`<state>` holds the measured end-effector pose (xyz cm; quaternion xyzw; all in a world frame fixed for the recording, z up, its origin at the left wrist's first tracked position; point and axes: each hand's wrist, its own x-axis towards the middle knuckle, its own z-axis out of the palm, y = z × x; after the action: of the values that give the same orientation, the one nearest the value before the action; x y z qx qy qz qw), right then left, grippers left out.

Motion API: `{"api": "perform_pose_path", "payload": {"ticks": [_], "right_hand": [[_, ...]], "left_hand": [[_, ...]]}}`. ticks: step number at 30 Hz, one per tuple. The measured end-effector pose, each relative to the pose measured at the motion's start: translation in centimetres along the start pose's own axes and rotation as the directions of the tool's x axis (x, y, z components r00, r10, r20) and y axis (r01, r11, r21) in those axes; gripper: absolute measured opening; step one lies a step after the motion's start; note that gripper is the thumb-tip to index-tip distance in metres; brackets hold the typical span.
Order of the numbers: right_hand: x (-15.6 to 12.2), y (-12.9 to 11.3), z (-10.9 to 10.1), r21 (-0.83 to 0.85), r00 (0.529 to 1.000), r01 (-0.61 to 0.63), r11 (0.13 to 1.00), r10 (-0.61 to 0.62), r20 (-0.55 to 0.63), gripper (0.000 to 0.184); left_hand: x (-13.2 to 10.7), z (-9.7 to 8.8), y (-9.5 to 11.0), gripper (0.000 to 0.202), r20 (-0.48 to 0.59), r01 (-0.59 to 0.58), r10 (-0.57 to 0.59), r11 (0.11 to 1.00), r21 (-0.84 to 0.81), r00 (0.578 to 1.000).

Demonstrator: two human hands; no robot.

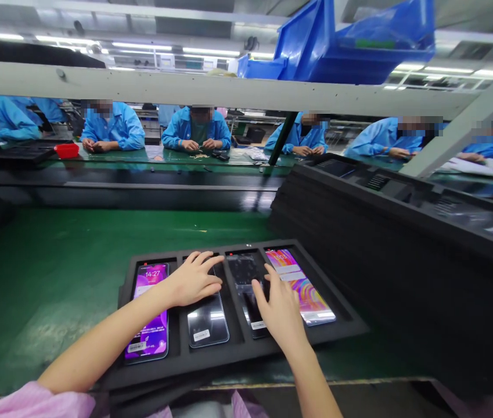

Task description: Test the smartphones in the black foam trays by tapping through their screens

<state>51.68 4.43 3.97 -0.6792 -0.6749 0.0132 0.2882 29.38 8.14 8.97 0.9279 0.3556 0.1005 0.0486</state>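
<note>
A black foam tray [237,353] lies in front of me with smartphones in its slots. My left hand [196,278] rests with fingers spread over the second phone [208,322], whose screen is dark. Over the third phone [249,302], also dark, is my right hand [281,302], its thumb and forefinger apart near the screen. The leftmost phone [154,319] is lit purple and reads 14:27. At the right end, a phone [311,296] glows with a colourful swirl, partly behind my right hand. Small white labels show on several phones.
A tall stack of black foam trays [359,244] stands at the right. The green bench [63,255] stretches to the left. Blue bins [337,46] sit on a white shelf beam [211,84] above. Beyond, several people in blue jackets [196,130] work at a bench with a red box [67,151].
</note>
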Motion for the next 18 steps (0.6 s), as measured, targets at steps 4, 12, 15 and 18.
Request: {"api": "perform_pose_path", "payload": {"ticks": [4,12,15,18], "right_hand": [[-0.3,2.9,-1.8,0.123,0.996,0.017,0.992,-0.007,-0.085,0.046],[-1.8,6.8,-3.7,0.138,0.983,0.167,0.976,-0.175,0.053,0.044],[-2.0,5.5,-3.6,0.186,0.955,0.221,0.957,-0.251,0.157,0.044],[-1.4,4.2,-3.3,0.180,0.906,0.235,0.955,-0.282,0.316,0.044]], "left_hand": [[-2.5,-1.9,0.0,0.033,-0.014,0.104,-0.105,0.994,-0.025,0.994],[-7.2,-2.0,2.2,0.031,0.151,0.022,0.006,0.983,-0.181,0.989],[-6.7,-1.1,2.2,0.028,0.108,0.001,0.016,0.987,-0.162,0.994],[-5.8,-0.2,1.0,0.027,0.004,0.130,-0.131,0.986,-0.100,0.991]]}}
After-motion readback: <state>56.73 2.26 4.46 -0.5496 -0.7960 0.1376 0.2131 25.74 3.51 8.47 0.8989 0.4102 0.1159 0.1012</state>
